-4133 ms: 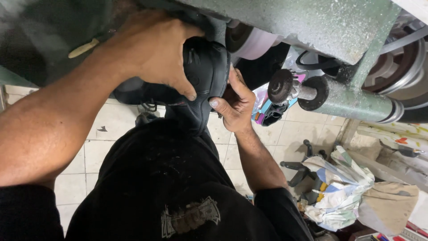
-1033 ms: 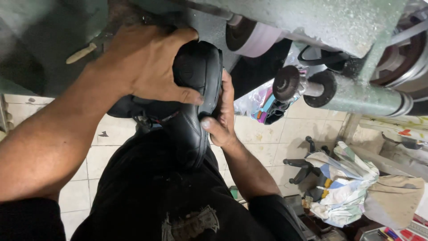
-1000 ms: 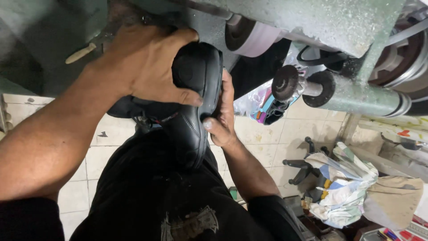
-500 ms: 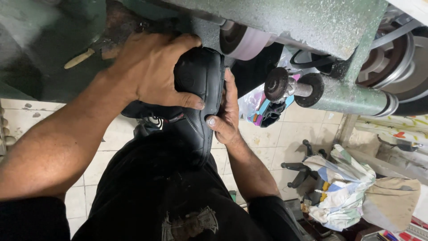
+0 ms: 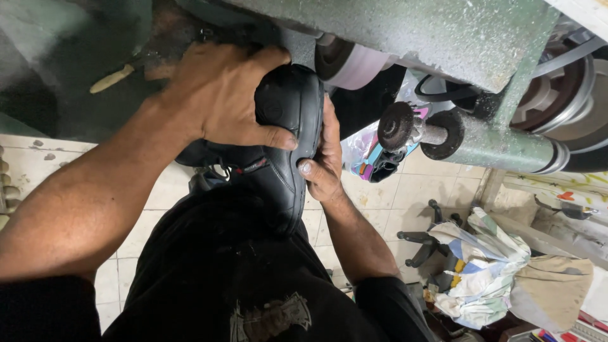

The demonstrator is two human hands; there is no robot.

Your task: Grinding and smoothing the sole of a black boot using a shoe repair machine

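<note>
Black shoe [image 5: 285, 145] held up in front of me, btwn both my hands, above my lap and against the underside of the green machine [image 5: 456, 38]. Long axis runs near-vertical in view: one end up at the machine, approx. beside the pale roller [image 5: 358, 66], other end pointing down toward my black shirt [image 5: 221, 272]. Which end is toe and which heel: cannot tell for certain; the rounded upper end looks like the toe.

Left hand [image 5: 221, 101]: closed over the shoe's upper end from the left, palm on top, thumb across the front, fingers curled round the far edge. Firm hold.

Right hand [image 5: 323, 158]: closed on the shoe's right edge, lower down than the left, thumb tip showing at the sole line, fingers behind and hidden. Also holding.

Both hands touching the shoe; neither free. Left hand nearer the machine contact end, so in my judgement it steers pressure there; right hand sits mid-length and would govern tilt about the long axis.

Actual contact pt btwn shoe and roller hidden by my left hand; cannot confirm touching.

Nearby, apart from the shoe: dark spindle wheel [image 5: 396, 125] on a green shaft to the right, bundle of cloth [image 5: 481, 272] on the tiled floor [image 5: 392, 196].
</note>
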